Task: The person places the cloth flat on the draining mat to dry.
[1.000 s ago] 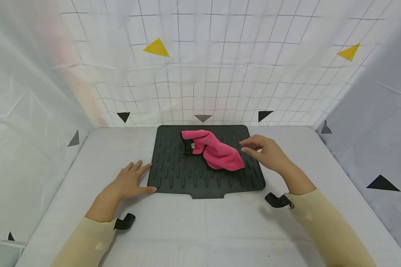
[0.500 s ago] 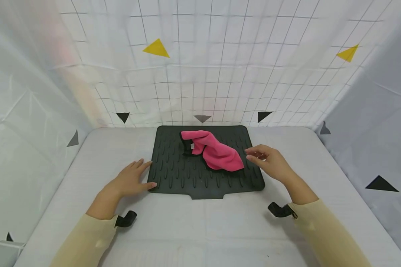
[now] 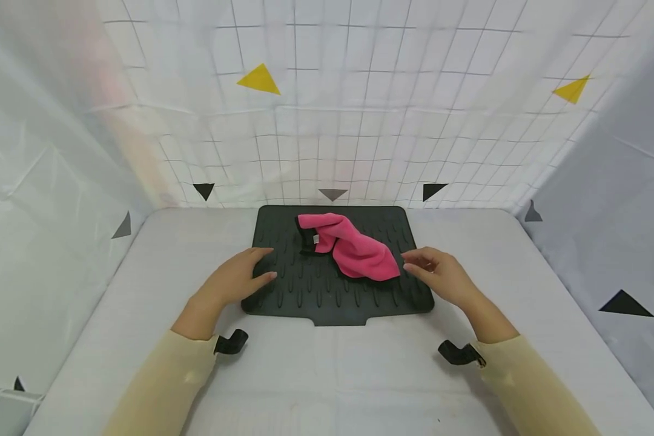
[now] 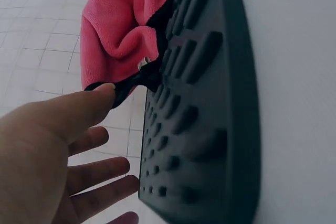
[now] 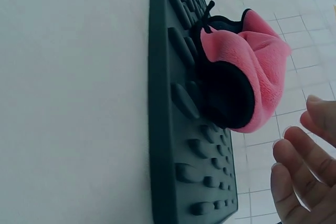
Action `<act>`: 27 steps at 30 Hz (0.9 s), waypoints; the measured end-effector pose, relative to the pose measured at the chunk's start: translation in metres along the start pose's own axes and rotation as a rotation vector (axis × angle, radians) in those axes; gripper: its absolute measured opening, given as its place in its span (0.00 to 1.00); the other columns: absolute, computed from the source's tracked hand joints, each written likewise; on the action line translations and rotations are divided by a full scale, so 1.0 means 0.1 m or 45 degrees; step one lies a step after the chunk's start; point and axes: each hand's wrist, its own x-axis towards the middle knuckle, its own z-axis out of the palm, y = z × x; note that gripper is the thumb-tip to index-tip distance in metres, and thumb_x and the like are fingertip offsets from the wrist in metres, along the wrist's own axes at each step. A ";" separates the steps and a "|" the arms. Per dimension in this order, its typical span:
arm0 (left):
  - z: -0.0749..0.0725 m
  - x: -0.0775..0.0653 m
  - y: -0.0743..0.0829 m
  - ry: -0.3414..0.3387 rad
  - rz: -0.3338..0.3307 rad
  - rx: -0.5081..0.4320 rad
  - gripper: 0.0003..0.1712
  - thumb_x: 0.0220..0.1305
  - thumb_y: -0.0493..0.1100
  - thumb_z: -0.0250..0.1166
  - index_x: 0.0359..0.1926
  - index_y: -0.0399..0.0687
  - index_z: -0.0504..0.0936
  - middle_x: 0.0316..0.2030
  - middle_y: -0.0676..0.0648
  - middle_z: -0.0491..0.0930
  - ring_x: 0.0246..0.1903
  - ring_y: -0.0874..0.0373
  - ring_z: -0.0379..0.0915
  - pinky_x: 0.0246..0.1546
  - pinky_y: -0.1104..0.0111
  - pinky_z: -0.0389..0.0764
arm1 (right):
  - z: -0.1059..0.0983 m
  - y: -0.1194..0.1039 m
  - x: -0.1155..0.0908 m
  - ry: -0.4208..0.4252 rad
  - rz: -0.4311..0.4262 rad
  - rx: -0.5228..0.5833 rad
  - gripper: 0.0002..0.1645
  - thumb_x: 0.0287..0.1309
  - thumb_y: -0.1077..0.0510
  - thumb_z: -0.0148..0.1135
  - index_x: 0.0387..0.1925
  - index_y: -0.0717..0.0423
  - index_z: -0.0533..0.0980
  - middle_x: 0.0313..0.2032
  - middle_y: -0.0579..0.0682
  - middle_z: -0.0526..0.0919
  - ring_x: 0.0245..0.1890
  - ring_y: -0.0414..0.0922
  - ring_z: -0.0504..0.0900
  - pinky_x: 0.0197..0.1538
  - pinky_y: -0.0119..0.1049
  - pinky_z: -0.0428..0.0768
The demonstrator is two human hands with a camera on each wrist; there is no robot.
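Note:
A crumpled pink fleece piece [image 3: 360, 248] with black edging and a small white tag lies on the dark ridged rubber mat [image 3: 305, 297]. In the right wrist view the same pink fleece [image 5: 262, 72] shows a dark inner side; its exact kind is unclear. My left hand [image 3: 237, 278] is over the mat's left part, fingers spread and apart from the fleece in the head view. Beside the fleece's right end, my right hand [image 3: 441, 272] hovers at the mat's right edge with loosely bent fingers, holding nothing. Neither hand grips anything.
The mat lies on a white-covered table [image 3: 332, 375]. A white gridded sheet [image 3: 327, 139] with yellow and dark triangles hangs behind it. Pale sheets [image 3: 605, 242] stand at both sides. Black wrist mounts [image 3: 232, 342] jut from both sleeves.
My left hand has moved right from the mat's left edge to over the mat. My right hand has come down a little toward me. The fleece has not moved.

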 end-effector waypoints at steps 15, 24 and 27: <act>0.09 0.45 0.38 0.337 -0.027 -0.014 0.32 0.64 0.59 0.53 0.66 0.56 0.61 0.51 0.49 0.77 0.47 0.56 0.74 0.43 0.57 0.77 | 0.16 0.04 0.01 -0.015 0.050 0.023 0.26 0.55 0.42 0.61 0.53 0.48 0.74 0.41 0.45 0.79 0.38 0.44 0.77 0.40 0.40 0.78; 0.15 0.66 0.47 0.398 -0.045 -0.130 0.35 0.65 0.60 0.51 0.69 0.58 0.54 0.48 0.52 0.76 0.44 0.59 0.73 0.42 0.60 0.76 | 0.24 0.04 0.00 -0.076 0.188 0.072 0.26 0.56 0.43 0.61 0.55 0.43 0.70 0.30 0.50 0.79 0.25 0.49 0.79 0.30 0.41 0.80; 0.16 0.69 0.48 0.402 -0.035 -0.196 0.35 0.65 0.59 0.52 0.68 0.57 0.54 0.48 0.50 0.76 0.44 0.58 0.72 0.42 0.59 0.76 | 0.27 0.03 0.00 -0.102 0.215 0.088 0.27 0.56 0.44 0.61 0.57 0.43 0.69 0.30 0.51 0.82 0.26 0.47 0.80 0.31 0.39 0.80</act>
